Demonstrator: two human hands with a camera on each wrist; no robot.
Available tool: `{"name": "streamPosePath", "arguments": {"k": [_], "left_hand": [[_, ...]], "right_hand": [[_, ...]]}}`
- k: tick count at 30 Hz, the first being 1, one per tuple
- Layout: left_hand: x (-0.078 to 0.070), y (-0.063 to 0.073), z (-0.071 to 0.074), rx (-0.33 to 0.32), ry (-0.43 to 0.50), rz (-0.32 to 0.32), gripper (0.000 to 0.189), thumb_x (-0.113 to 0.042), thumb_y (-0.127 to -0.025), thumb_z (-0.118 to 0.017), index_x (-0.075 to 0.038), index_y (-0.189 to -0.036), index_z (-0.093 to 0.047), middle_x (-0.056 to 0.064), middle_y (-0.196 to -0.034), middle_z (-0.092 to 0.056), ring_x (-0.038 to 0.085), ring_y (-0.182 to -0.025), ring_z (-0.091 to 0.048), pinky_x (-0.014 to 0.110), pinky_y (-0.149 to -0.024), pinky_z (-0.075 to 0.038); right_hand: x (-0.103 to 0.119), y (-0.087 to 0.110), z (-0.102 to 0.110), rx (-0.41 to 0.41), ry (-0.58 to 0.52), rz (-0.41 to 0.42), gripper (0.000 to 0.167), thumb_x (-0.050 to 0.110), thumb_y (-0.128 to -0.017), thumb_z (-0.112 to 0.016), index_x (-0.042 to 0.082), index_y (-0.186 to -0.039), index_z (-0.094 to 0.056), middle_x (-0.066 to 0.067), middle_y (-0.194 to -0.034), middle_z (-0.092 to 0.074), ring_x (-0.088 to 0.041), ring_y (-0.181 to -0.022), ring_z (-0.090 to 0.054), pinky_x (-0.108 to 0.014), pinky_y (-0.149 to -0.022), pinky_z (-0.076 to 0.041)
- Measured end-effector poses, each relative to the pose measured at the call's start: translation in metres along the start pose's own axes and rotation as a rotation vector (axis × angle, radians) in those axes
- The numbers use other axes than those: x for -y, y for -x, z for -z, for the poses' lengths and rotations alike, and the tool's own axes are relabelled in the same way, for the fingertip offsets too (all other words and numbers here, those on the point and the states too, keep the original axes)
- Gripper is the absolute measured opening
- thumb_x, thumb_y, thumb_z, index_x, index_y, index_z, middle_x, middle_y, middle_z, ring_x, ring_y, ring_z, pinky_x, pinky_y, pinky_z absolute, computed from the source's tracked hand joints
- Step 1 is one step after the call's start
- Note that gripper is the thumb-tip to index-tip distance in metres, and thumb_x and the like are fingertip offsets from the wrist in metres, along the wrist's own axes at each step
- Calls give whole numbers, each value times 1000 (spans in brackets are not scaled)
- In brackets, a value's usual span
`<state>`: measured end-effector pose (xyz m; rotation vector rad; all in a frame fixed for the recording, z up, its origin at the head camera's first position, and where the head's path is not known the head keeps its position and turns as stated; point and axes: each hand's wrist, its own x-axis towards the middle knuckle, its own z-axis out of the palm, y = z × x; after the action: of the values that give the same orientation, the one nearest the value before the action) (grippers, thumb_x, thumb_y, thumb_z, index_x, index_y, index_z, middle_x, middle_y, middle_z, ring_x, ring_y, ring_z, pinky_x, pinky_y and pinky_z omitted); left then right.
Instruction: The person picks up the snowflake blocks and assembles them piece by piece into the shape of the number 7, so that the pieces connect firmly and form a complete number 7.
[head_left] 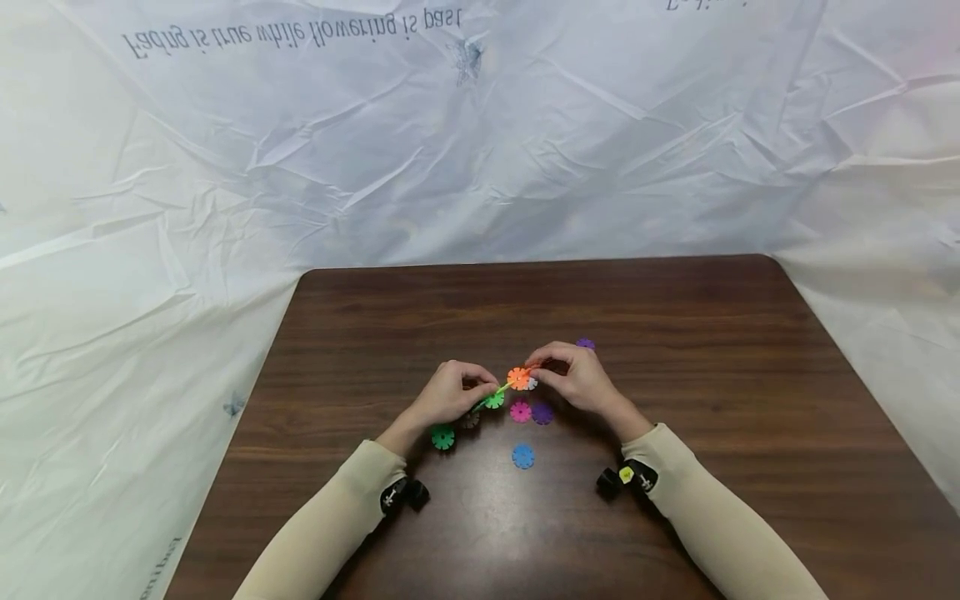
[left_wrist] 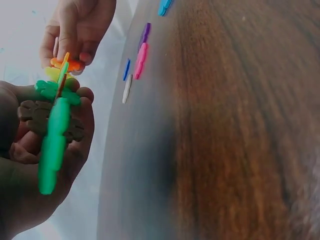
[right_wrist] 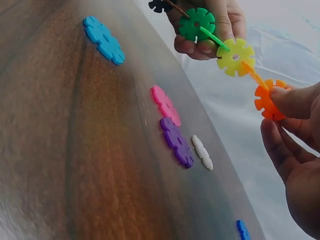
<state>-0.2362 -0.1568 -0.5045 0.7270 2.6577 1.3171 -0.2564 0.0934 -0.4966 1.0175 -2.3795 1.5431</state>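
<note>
A chain of slotted plastic discs is stretched between both hands. My left hand [head_left: 448, 392] pinches it around a green disc [right_wrist: 188, 24] and a brown disc [left_wrist: 34, 118]; a further green disc [left_wrist: 52, 152] hangs at that end. My right hand [head_left: 579, 381] grips the orange disc [right_wrist: 265, 103] at the other end between thumb and fingers. Between the hands run a light green disc, a yellow disc [right_wrist: 228, 52] and another orange disc [head_left: 517, 377], slotted edge to face. The chain is off the table in both wrist views.
On the dark wooden table [head_left: 720, 350] lie loose discs: light blue [head_left: 522, 452], pink [head_left: 520, 407], purple [head_left: 542, 409], white [right_wrist: 202, 152] and a darker blue one [right_wrist: 242, 230] farther off. A white printed sheet [head_left: 480, 167] hangs behind the table.
</note>
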Motion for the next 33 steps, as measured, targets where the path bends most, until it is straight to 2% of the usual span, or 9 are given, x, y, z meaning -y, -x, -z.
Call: {"name": "streamPosePath", "arguments": {"k": [5, 10, 15, 20, 26, 33], "left_hand": [[2, 3, 1, -11, 9, 5, 11, -21, -94, -67, -16, -94, -76, -4, -85, -72, 6, -73, -65, 24, -68, -54], [5, 5, 2, -17, 2, 9, 11, -22, -94, -67, -17, -93, -76, -5, -86, -73, 9, -74, -66, 24, -68, -53], [6, 7, 3, -13, 2, 10, 11, -22, -94, -67, -17, -93, -76, -5, -85, -73, 8, -74, -65, 24, -68, -54], [6, 8, 3, -13, 0, 13, 10, -22, -94, -67, -18, -93, -76, -5, -84, -72, 7, -73, -65, 24, -67, -53], [3, 8, 4, -16, 6, 11, 10, -23, -94, -67, -18, -93, -76, -6, -84, -72, 9, -74, -65, 25, -68, -53], [4, 10, 4, -12, 6, 11, 10, -22, -94, -67, -18, -93, -76, -5, -85, -72, 9, -74, -65, 25, -69, -53]], "right_hand": [[-28, 2, 1, -9, 46, -34, 22, 7, -87, -73, 4, -109, -70, -9, -101, -69, -22, -87, -67, -38, -72, -57], [-33, 2, 9, -60, 210, -63, 21, 12, -89, -72, 8, -109, -70, -4, -100, -68, -18, -86, -66, -43, -74, -56], [-40, 3, 14, -82, 357, -77, 22, 12, -89, -71, 7, -110, -69, -7, -101, -67, -21, -86, -66, -42, -74, -55], [-44, 7, 16, -57, 431, -124, 23, 12, -87, -72, 8, -109, -69, -9, -106, -66, -21, -87, -63, -40, -75, -53], [-46, 10, 18, -18, 509, -169, 30, 12, -85, -74, 6, -113, -68, -14, -114, -63, -27, -91, -62, -44, -79, -53], [-47, 15, 18, 53, 556, -279, 32, 15, -88, -71, 4, -118, -67, -18, -119, -62, -33, -103, -61, -49, -87, -51]]}}
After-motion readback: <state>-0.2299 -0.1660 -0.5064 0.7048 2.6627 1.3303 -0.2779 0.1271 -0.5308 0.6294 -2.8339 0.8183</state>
